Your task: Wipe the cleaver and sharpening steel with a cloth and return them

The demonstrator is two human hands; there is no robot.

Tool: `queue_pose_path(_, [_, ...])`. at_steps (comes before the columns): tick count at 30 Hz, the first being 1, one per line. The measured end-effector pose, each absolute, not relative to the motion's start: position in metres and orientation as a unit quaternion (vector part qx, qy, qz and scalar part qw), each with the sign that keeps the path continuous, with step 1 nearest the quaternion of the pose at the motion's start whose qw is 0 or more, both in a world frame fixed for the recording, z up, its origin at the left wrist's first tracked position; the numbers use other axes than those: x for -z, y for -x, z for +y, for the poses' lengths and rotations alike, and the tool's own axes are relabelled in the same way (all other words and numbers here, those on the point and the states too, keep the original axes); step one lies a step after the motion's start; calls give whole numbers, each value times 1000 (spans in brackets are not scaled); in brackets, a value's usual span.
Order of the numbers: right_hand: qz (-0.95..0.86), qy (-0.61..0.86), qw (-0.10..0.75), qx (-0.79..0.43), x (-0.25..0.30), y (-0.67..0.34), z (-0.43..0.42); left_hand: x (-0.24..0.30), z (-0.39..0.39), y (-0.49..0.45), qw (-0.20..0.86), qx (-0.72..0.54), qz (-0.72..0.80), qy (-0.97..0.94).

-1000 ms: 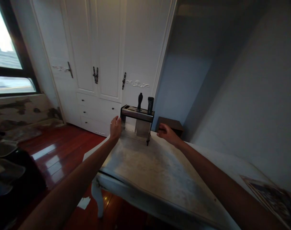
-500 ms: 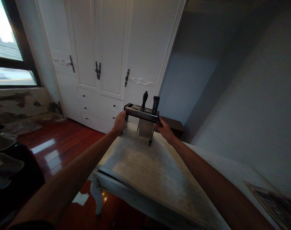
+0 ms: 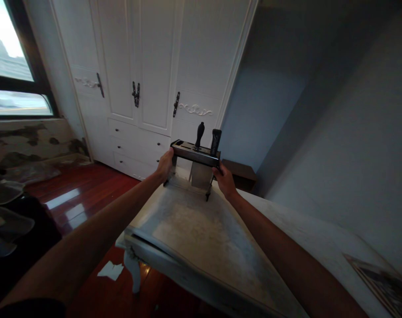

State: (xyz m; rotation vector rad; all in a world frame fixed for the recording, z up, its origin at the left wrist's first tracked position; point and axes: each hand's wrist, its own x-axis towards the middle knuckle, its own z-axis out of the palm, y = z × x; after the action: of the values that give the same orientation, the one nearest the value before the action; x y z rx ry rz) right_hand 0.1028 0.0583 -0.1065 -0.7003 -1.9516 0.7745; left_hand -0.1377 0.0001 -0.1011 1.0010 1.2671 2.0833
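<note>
At the far end of the pale, worn table [image 3: 194, 238], a metal knife rack [image 3: 194, 153] with dark legs stands between my hands. Two black handles rise from its top: a slim rounded handle [image 3: 200, 135] and a thicker handle [image 3: 216, 140]. Below the top bar hangs a broad grey blade [image 3: 201, 176], like a cleaver's. My left hand [image 3: 165, 166] is closed on the rack's left end. Its right end is gripped by my right hand [image 3: 225, 179], fingers curled at the corner. Parts of the rack's sides are covered by my hands.
A white wardrobe [image 3: 154, 57] with drawers stands beyond the table. A brown box-like piece [image 3: 239, 174] is behind the right hand. A framed picture [image 3: 379, 282] lies at the right. White paper [image 3: 110, 270] is on the red floor, and dark items [image 3: 18, 229] sit at the left.
Both hands keep their hold on the knife rack's ends. The view has shifted slightly; the rack shows no clear movement on the table.
</note>
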Motion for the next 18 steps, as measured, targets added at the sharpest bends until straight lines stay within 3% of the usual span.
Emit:
queue_pose_path(6, [-753,296,510,-292,105,-97,56,99,-1,133,214,-758,483,-382])
queue_pose_path(18, [-732,325,532,-274,100,-137,59,93,5,94,255,-746,473,-394])
